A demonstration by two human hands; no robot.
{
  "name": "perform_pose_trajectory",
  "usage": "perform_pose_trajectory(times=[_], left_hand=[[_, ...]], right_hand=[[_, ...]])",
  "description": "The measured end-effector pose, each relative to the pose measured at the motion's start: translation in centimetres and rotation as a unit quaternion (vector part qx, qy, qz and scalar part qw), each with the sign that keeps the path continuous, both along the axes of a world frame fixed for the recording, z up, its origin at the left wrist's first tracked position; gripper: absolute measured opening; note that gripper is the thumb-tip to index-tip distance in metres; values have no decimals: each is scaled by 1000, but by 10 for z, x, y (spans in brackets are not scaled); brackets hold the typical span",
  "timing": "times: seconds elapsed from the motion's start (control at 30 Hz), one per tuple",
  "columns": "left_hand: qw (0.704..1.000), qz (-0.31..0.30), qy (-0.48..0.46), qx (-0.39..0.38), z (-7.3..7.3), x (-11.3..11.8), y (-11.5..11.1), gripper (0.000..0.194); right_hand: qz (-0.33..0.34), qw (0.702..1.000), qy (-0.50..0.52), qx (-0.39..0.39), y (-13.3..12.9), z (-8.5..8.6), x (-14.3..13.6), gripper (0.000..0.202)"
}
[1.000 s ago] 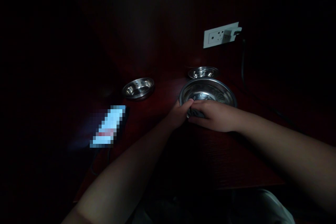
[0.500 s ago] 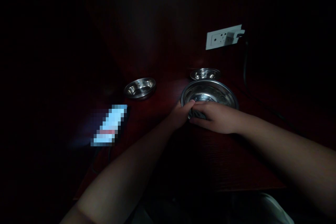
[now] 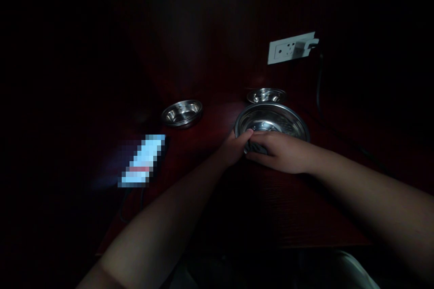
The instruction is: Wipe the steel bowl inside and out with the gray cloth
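A wide metal bowl [image 3: 288, 119] stands on the dark red table, its inside facing up. My left hand [image 3: 235, 146] grips its near left rim, with the thumb over the edge and the other fingers hidden. My right hand [image 3: 280, 151] is closed on a dark cloth [image 3: 257, 147], which lies bunched over the near rim. The right fingertips meet the left thumb. Small bright spots show on the bowl's floor behind the right hand.
Behind the wide bowl sits a smaller metal dish [image 3: 266, 95]. Further left are stacked metal dishes [image 3: 183, 113]. A phone [image 3: 142, 162] with a lit, blurred screen lies at the left, a cable beneath it. A wall socket [image 3: 290, 48] holds a plug whose cord [image 3: 319, 86] runs down to the table.
Hardly anything differs. The whole view has shifted slightly, and both hands keep their places at the bowl's near rim.
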State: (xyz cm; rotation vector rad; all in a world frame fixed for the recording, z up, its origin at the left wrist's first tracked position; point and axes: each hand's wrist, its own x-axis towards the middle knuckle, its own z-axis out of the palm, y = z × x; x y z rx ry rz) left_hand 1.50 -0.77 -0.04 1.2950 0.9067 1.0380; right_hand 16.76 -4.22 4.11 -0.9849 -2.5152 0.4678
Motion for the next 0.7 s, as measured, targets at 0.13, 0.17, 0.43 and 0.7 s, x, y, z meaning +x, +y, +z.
perform_pose_trajectory(times=[0.13, 0.17, 0.43, 0.7], left_hand=[[1000, -13, 6, 14, -1, 0, 1, 39], [1000, -13, 9, 16, -1, 0, 0, 40], [1000, -13, 15, 18, -1, -1, -1, 42], [1000, -13, -3, 7, -2, 0, 0, 39]], right_hand=[[3, 1000, -7, -1, -1, 1, 0, 27], [3, 1000, -12, 0, -2, 1, 0, 27], [-6, 999, -30, 7, -4, 2, 0, 30], [-13, 999, -39, 3, -4, 3, -1, 28]])
